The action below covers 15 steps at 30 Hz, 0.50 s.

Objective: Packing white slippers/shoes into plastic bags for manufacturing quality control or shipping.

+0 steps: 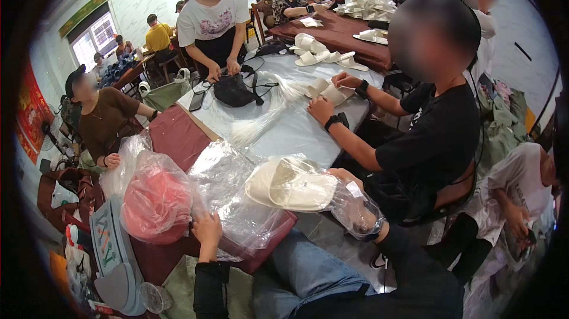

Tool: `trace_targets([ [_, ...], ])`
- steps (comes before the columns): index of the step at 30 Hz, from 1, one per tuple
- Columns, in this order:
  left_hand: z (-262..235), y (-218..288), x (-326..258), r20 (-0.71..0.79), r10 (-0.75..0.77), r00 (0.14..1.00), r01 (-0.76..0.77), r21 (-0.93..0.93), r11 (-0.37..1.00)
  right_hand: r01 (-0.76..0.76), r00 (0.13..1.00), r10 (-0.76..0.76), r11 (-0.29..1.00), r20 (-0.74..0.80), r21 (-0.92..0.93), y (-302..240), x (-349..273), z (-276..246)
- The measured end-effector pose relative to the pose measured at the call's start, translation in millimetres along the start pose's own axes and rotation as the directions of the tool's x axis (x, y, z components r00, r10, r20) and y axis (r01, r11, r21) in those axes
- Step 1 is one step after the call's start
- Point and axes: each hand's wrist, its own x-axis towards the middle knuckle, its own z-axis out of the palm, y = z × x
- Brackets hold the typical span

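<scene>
A pair of cream slide slippers (294, 185) lies in a clear plastic bag, held above the table's near edge. My right hand (351, 197) reaches into the mouth of this bag and grips the slippers at their near right end. The loose bag film wraps around my wrist. My left hand (206, 230) rests at the edge of a flat pile of clear plastic bags (222, 171), its fingers apart. Just left of it sits a pink bundle (157, 203) wrapped in clear plastic.
A person in black (438, 123) handles another slipper (332, 92) across the table at right. A black waist bag (237, 89), white strands (255, 126) and more slippers (311, 46) lie farther back. A grey-green plastic stool (115, 260) and a clear cup (155, 297) are at left.
</scene>
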Motion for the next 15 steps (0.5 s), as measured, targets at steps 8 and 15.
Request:
trace_targets([
  [8, 28.5, -33.4, 4.2, -0.112, 0.044, 0.993, -0.053, -0.08, 0.995, 0.011, 0.999, -0.005, 0.985, 0.035, -0.171, 2.2, -1.5, 3.4],
  [15, 13.2, -32.7, -27.3, 0.174, -0.011, 0.985, 0.023, -0.068, 0.997, 0.032, 0.997, -0.015, 0.976, 0.082, -0.217, 4.3, -3.2, 7.6],
])
